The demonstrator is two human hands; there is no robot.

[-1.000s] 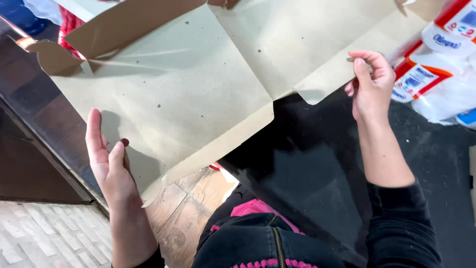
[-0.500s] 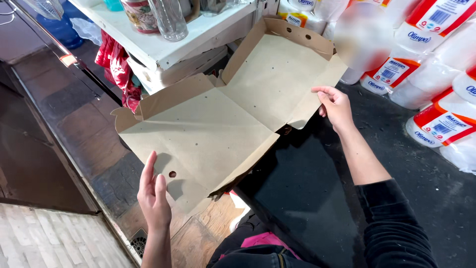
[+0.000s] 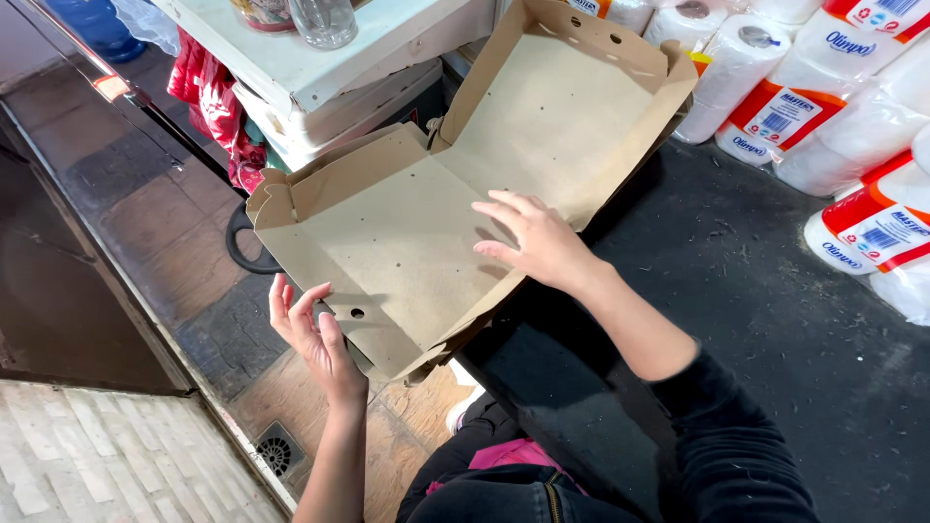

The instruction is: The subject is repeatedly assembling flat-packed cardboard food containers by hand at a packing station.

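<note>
Item: flat-cut brown cardboard box blank (image 3: pixel 417 242), pizza-box type, small punched vent holes; lies open across the middle of the frame, base panel at centre, lid panel tilted up toward the upper right with its side flaps already raised; near-left edge flap partly turned up, corner tabs loose

Left hand (image 3: pixel 315 334): lower left of centre, fingers spread and apart, palm against the outer face of the near-left edge of the blank; clamped on nothing, only pressing or steadying

Right hand (image 3: pixel 538 242): centre of frame, fingers spread, laid flat on the inside of the base panel just by the fold line; grips nothing

Step in hand, as judged: folding the blank into shape, with the base held flat while the near wall is brought up. The next move would call for a clean crease along the scored line and the corner tabs tucked behind the wall, base pinned so the panel does not buckle

Surroundings: dark worktop (image 3: pixel 756 291), right half of frame, under the box; wrapped paper-towel rolls (image 3: pixel 852 126) with red and white labels, upper right, just beside the lid; white shelf unit (image 3: pixel 329 68), top centre, carrying a clear bottle (image 3: pixel 323 19); red cloth (image 3: pixel 208 92) hanging at upper left; tiled floor with a round drain (image 3: pixel 278 453), lower left
</note>
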